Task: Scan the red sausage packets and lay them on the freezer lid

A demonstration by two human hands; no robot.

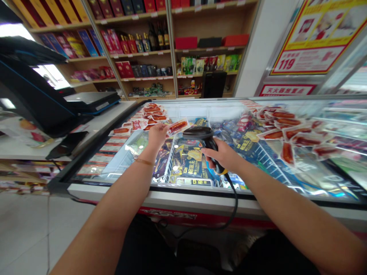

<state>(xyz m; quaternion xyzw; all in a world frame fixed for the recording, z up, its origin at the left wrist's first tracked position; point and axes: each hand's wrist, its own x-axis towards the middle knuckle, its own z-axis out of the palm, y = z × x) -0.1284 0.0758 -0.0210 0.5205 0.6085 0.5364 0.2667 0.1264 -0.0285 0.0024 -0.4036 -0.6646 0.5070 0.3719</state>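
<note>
I see the left hand (157,134) pinching the left end of a clear-wrapped red-brown sausage pack (178,126) above the white-rimmed chest freezer (172,194). Long axis points right, slightly up, toward the black pistol-grip scanner (197,132); right hand (222,154) fingers wrap its handle.

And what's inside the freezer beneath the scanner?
Blue-and-yellow packets beside a white wire divider. The scanner and right hand hide some; anything deeper is covered.
</note>
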